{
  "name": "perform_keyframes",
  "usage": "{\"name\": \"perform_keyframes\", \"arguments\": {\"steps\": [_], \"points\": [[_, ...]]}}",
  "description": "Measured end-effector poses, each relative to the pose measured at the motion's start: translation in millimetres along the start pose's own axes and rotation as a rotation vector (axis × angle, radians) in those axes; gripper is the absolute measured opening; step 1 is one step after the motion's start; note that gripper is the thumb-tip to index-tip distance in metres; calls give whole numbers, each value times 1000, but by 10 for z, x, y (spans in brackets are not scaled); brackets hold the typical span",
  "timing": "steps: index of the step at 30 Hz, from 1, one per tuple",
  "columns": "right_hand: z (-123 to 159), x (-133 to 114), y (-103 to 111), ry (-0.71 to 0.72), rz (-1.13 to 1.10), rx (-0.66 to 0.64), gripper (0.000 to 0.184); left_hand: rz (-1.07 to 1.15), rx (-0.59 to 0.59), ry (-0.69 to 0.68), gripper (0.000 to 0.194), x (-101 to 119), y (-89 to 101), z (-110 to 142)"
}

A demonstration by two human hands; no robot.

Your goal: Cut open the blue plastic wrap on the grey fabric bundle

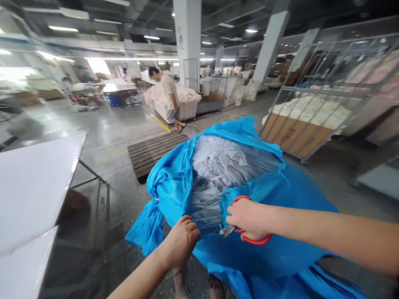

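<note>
A big blue woven sack [280, 195] fills the middle of the view, cut open along its top and side. Through the opening shows grey-white folded fabric [218, 162] under clear plastic wrap [204, 209]. My left hand [183, 238] is closed on the near edge of the opening, gripping the sack's blue edge or the plastic; which one is hidden. My right hand [252, 218] holds red-handled scissors [257, 241], their short visible blades pointing left at the plastic and the cut blue edge. The sack's tied-off end [146, 226] sticks out at the left.
A white-topped table [34, 178] stands at the left. Beyond the sack lies a slatted wooden platform [156, 151]. A person [170, 93] walks beside a bin of pink fabric [190, 108]. A wire cage trolley [299, 124] with white cloth stands at the right.
</note>
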State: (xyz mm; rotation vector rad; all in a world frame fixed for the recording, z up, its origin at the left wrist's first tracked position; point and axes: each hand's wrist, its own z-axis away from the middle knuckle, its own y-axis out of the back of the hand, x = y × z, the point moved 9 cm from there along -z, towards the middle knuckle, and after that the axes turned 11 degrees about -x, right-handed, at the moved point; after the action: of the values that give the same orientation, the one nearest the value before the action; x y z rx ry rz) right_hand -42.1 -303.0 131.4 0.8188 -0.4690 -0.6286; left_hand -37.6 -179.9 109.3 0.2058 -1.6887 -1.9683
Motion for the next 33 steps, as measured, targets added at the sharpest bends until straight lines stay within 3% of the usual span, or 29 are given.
{"name": "perform_keyframes", "arguments": {"steps": [6, 10, 13, 17, 22, 27, 33], "points": [[-125, -43, 19, 134, 63, -2, 29, 2, 3, 49, 23, 31, 32, 23], [-202, -93, 62, 159, 151, -113, 37, 6, -40, 89, 24, 43, 27, -3], [-274, -167, 162, 216, 186, -170, 32, 12, -62, 97, 22, 37, 23, -6], [-326, -233, 275, 261, 213, -195, 26, 9, -60, 60, 22, 21, 16, -6], [-399, -238, 228, 240, 211, -213, 42, 2, -47, 2, 16, -25, -13, -6], [-473, -267, 185, 319, 168, -184, 32, 33, -36, -22, 16, -123, -7, 96], [-614, -405, 48, 259, 139, -419, 51, -21, -79, -77, 16, -126, -11, 128]]}}
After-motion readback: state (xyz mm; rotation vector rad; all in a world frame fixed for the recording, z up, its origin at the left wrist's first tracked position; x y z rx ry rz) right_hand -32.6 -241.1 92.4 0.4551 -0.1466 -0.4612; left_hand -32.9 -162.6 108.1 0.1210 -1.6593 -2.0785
